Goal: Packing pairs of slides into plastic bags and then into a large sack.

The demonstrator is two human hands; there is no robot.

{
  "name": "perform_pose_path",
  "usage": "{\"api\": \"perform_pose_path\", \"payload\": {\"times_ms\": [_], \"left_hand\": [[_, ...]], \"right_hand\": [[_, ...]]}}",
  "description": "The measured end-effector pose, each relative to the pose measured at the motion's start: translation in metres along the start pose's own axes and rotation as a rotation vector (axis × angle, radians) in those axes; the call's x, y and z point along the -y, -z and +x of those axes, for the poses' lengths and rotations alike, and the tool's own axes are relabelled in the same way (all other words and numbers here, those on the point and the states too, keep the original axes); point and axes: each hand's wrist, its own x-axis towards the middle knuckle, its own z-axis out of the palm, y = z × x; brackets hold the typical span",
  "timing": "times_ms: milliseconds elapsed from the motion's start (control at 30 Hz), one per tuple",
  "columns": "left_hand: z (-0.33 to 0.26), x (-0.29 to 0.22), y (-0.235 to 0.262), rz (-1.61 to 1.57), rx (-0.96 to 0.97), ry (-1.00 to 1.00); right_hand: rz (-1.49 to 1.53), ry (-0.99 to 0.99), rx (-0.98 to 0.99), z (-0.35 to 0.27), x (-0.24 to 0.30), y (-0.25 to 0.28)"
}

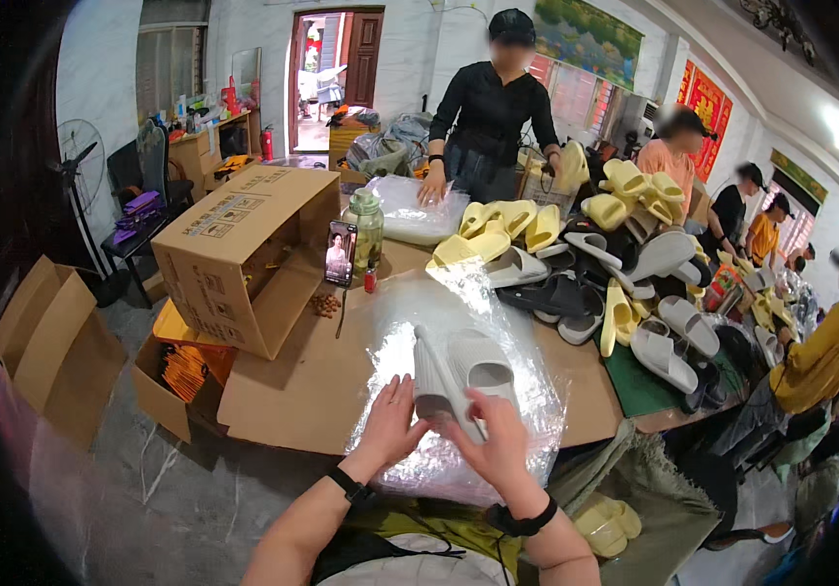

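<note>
A pair of light grey slide slippers lies in front of me on a stack of clear plastic bags (395, 469). One slipper (435, 376) is tipped on its edge against the other slipper (483, 363), which rests flatter. Along the tipped slipper's left side, my left hand (392, 422) lies with its fingers stretched out, its thumb by the near end. My right hand (490, 441) grips the near end of the slippers, its thumb toward the left hand and index finger on the upper side. Part of that grip is hidden.
A cardboard box (234, 259) stands on its side at left, near a phone (339, 252) and a jar (367, 227). Piled yellow, grey and black slippers (586, 264) cover the right. Across the table a person (498, 117) touches plastic bags (410, 207); several others are farther right.
</note>
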Motion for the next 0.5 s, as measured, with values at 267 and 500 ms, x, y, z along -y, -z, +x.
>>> {"api": "perform_pose_path", "payload": {"times_ms": [267, 500], "left_hand": [[0.005, -0.002, 0.003, -0.318, 0.080, 0.218], [0.002, 0.022, -0.018, -0.472, -0.061, 0.114]], "right_hand": [[0.401, -0.220, 0.176, -0.007, -0.017, -0.022], [0.067, -0.534, 0.576, -0.046, -0.024, -0.011]]}}
